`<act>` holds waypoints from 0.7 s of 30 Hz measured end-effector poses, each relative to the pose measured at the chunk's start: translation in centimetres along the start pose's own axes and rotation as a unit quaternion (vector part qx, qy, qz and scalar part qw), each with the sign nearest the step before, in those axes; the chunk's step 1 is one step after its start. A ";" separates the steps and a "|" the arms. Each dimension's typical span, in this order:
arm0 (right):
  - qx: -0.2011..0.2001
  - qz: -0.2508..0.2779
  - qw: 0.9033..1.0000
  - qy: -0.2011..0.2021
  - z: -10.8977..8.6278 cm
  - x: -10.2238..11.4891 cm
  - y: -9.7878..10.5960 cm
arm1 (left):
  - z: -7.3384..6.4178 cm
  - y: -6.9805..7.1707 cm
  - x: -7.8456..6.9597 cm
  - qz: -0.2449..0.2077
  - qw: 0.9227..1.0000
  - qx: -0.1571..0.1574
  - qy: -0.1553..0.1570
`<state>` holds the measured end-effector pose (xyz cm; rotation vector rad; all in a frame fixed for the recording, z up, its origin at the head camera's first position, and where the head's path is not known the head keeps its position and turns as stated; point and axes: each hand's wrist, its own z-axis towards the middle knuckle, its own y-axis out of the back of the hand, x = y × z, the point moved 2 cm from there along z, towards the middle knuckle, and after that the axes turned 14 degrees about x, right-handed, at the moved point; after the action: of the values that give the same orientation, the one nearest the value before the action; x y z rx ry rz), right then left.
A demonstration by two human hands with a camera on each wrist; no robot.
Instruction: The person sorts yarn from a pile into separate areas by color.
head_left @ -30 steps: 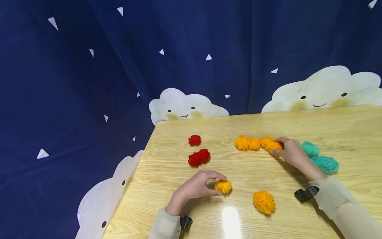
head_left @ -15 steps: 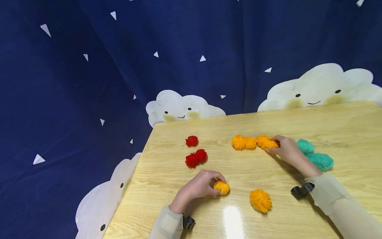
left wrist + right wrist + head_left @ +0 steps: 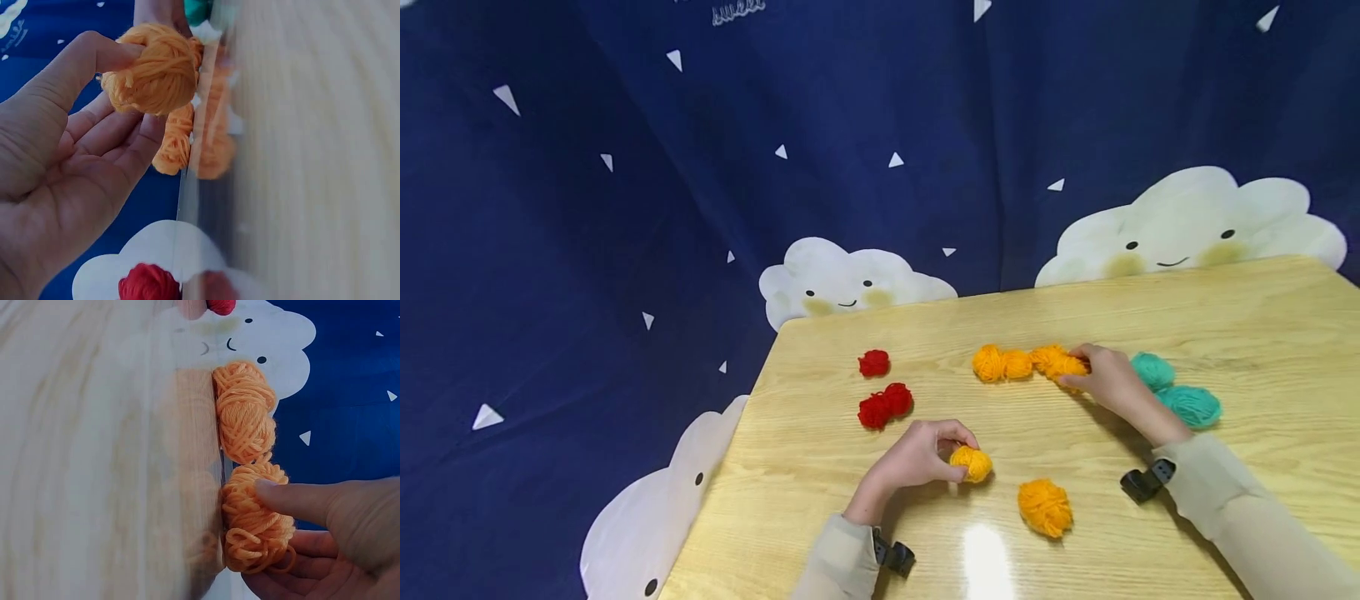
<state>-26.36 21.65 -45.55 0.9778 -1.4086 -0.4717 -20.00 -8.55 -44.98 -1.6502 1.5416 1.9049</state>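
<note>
My left hand (image 3: 920,456) pinches a small yellow-orange yarn ball (image 3: 974,464) between thumb and fingers; in the left wrist view the ball (image 3: 156,72) appears raised off the tabletop. Farther back, my right hand (image 3: 1112,380) holds the right-hand orange yarn bundle (image 3: 1052,362) on the table. The right wrist view shows its thumb (image 3: 294,499) on the front of that bundle (image 3: 253,515), with fingers behind. Another orange bundle (image 3: 1002,363), narrowed at its middle, lies end to end with it on the left. A loose orange yarn ball (image 3: 1045,507) sits nearer, between my arms.
Two red yarn pieces, a small ball (image 3: 874,362) and a longer bundle (image 3: 885,406), lie on the left of the wooden table (image 3: 805,467). Teal yarn balls (image 3: 1193,406) sit beside my right wrist. A dark blue curtain (image 3: 850,100) hangs behind the far edge.
My left fingers have closed on the small yellow-orange ball, and it has moved slightly to the right. My right hand has stayed at the orange bundle. The head view has shifted a little.
</note>
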 end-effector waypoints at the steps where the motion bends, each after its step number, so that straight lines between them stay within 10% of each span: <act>1: 0.001 0.001 1.000 0.000 0.0 0.0 0.0 | 0.3 0.0 -0.1 0.008 1.000 -0.004 0.002; 21: -0.012 0.000 1.000 -0.004 -0.1 0.0 0.1 | 7.6 1.5 0.3 -0.023 0.995 -0.094 0.031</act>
<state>-26.27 21.80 -45.45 0.9581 -1.4068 -0.4909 -25.88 -3.52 -45.57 -1.8194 1.3683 2.0468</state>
